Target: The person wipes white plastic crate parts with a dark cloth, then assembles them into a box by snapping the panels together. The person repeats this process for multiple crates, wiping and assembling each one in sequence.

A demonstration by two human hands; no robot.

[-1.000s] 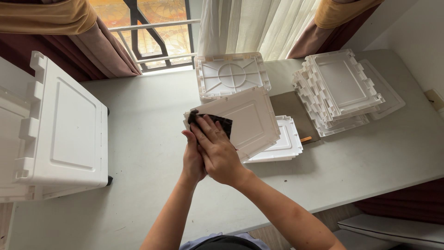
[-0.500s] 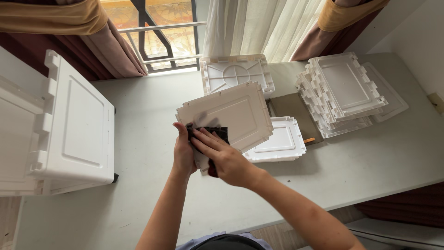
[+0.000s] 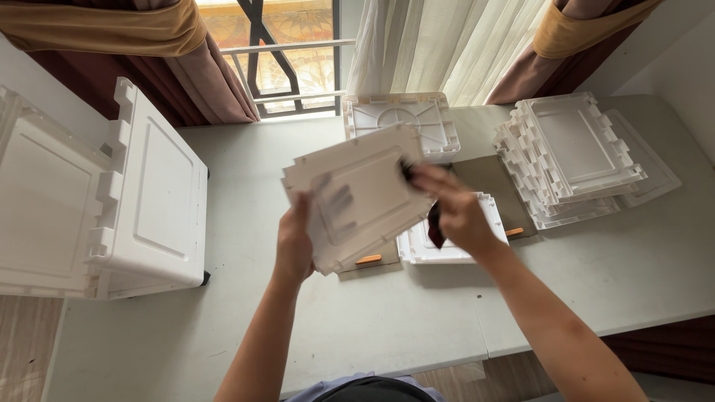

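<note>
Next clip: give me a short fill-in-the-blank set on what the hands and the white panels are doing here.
1. The left hand holds a white plastic panel by its ____ edge.
2. The right hand presses a ____ cloth against the panel.
3. The stack of white panels lies to the ____ of the held panel.

Missing words: left; dark; right

My left hand (image 3: 294, 242) and right hand (image 3: 456, 212): both bare, with no gloves, rings or watch. Behind the fingers, my forearms are unsleeved. A pale blue garment edge shows at my chest.
</note>
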